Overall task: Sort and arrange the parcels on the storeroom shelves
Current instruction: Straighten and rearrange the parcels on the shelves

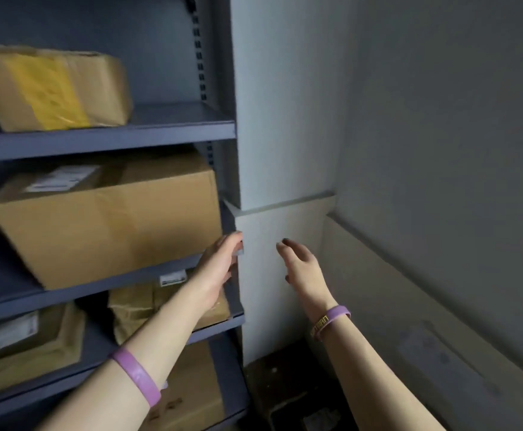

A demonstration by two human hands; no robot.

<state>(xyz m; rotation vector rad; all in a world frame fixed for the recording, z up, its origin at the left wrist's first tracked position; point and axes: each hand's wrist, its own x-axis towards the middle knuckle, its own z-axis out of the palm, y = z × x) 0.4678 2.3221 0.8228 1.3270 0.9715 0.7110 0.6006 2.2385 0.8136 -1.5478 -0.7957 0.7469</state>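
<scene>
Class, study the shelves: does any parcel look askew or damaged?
Yes. The large box on the middle shelf sits turned at an angle to the shelf edge. The crumpled parcel on the shelf below looks creased. The left hand is beside the box's corner.

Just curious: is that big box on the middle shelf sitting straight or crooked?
Crooked: the big box is turned at an angle to the middle shelf edge.

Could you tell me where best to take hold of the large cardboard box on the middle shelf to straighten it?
Probably by its two short ends, one hand on each. The large cardboard box sits skewed, its lower front corner overhanging the shelf edge. The left hand is already at its right end; the right hand is free.
</scene>
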